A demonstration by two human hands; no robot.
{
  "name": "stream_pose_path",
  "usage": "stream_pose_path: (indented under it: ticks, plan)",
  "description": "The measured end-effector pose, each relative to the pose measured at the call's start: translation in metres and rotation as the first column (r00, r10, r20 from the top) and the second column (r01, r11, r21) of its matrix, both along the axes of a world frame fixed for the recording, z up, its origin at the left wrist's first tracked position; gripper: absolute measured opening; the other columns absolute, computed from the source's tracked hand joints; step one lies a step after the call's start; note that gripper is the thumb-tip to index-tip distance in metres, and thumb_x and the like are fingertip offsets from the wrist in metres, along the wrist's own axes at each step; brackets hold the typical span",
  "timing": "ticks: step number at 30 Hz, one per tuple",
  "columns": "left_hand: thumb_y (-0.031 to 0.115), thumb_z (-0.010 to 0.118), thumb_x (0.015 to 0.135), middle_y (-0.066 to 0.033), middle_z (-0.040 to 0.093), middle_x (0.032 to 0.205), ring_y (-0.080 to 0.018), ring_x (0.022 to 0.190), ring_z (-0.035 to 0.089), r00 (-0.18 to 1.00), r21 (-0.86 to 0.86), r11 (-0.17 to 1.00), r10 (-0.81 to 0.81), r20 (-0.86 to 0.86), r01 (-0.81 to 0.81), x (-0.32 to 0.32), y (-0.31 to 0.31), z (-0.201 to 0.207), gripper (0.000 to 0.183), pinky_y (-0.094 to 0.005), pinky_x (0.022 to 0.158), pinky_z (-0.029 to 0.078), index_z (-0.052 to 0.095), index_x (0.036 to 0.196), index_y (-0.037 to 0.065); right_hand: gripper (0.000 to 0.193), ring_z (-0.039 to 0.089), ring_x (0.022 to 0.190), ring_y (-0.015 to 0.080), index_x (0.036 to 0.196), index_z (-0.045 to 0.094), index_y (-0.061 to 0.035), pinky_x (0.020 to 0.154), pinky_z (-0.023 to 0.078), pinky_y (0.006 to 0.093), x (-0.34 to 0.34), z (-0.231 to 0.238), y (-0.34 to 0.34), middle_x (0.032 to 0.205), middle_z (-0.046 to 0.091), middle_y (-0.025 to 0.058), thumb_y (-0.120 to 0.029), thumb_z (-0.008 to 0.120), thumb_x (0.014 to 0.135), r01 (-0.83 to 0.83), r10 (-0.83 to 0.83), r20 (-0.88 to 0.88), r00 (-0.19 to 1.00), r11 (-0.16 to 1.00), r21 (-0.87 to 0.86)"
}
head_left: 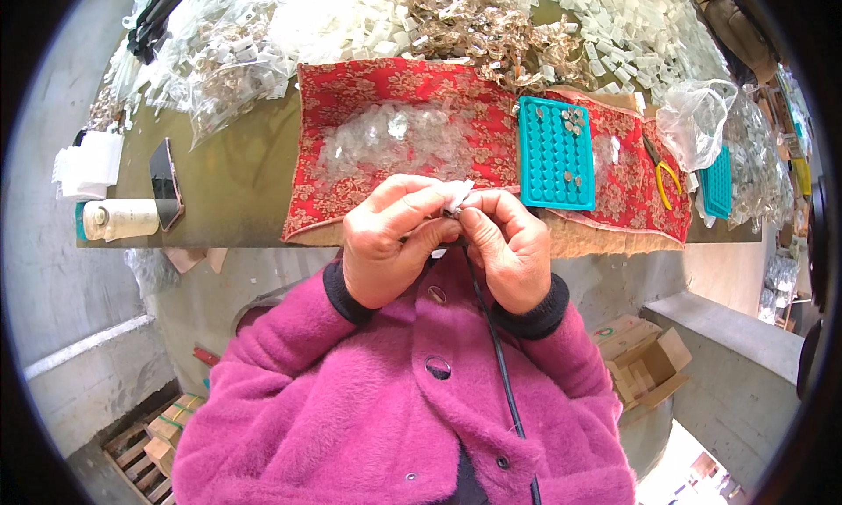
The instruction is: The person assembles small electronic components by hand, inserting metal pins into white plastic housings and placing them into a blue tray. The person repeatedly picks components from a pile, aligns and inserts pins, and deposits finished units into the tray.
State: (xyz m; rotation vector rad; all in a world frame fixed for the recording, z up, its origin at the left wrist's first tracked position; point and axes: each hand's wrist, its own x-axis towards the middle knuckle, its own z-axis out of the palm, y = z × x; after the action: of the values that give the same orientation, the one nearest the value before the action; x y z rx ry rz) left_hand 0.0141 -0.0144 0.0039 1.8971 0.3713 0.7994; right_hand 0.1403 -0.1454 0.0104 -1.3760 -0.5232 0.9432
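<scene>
My left hand and my right hand meet at the near edge of the red cloth, fingers pinched close together. Between the fingertips shows a small white, soft-looking piece, perhaps cloth or tissue. Just below it a tiny dark, shiny piece is gripped, mostly hidden by the fingers. Beyond my right hand lies a teal tray with rows of round hollows; several small metal pieces sit in it. Clear flat plastic pieces are heaped on the red patterned cloth.
Piles of clear plastic pieces and brownish wrapped parts cover the far side. Yellow-handled pliers lie at right by a plastic bag. A phone and a pale bottle are at left. A black cable hangs down my coat.
</scene>
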Motion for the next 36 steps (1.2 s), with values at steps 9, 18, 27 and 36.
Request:
stream_pose_path:
  ticks: [9, 18, 27, 36]
  plan:
    - [-0.005, 0.068, 0.097, -0.0083, 0.07, 0.099, -0.0108, 0.071, 0.068, 0.98, -0.593, 0.783, -0.192, 0.056, 0.187, -0.001, 0.0, 0.004, 0.024, -0.0252, 0.062, 0.058, 0.071, 0.121, -0.004, 0.01, 0.066, 0.077, 0.0204, 0.098, 0.069, -0.0025, 0.071, 0.053, 0.0336, 0.02, -0.005, -0.011, 0.087, 0.069, 0.0083, -0.012, 0.071, 0.101, 0.016, -0.024, 0.529, 0.848, 1.0, 0.019]
    - [0.002, 0.064, 0.101, -0.0147, 0.074, 0.107, -0.0143, 0.074, 0.066, 0.965, -0.896, 0.4, -0.244, 0.097, 0.191, -0.004, 0.01, -0.001, 0.03, -0.0282, 0.063, 0.058, 0.067, 0.13, -0.005, 0.027, 0.064, 0.093, 0.0314, 0.107, 0.073, -0.0073, 0.081, 0.053, 0.0434, 0.1, -0.01, -0.04, 0.099, 0.067, 0.0107, -0.002, 0.08, 0.081, 0.267, -0.025, 0.996, 0.088, 0.964, 0.0]
    - [-0.001, 0.071, 0.098, -0.0135, 0.074, 0.112, -0.0176, 0.091, 0.073, 0.956, -0.881, 0.415, -0.266, 0.121, 0.227, -0.005, 0.01, -0.001, 0.035, -0.033, 0.076, 0.067, 0.066, 0.133, -0.005, 0.018, 0.064, 0.092, 0.0338, 0.104, 0.067, -0.0032, 0.08, 0.053, 0.0425, 0.101, -0.016, -0.032, 0.097, 0.064, 0.0135, 0.005, 0.071, 0.089, 0.293, -0.021, 1.0, -0.013, 0.956, 0.024]
    - [-0.016, 0.072, 0.091, -0.0177, 0.066, 0.119, -0.0245, 0.096, 0.074, 0.977, -0.517, 0.832, -0.134, 0.167, 0.202, 0.002, -0.007, -0.011, 0.033, -0.0331, 0.077, 0.067, 0.065, 0.123, -0.007, 0.005, 0.052, 0.068, 0.0037, 0.109, 0.065, -0.0038, 0.057, 0.043, 0.0222, 0.012, 0.013, -0.019, 0.092, 0.058, -0.0017, -0.007, 0.061, 0.107, 0.089, -0.098, 0.286, 0.953, 0.995, 0.045]
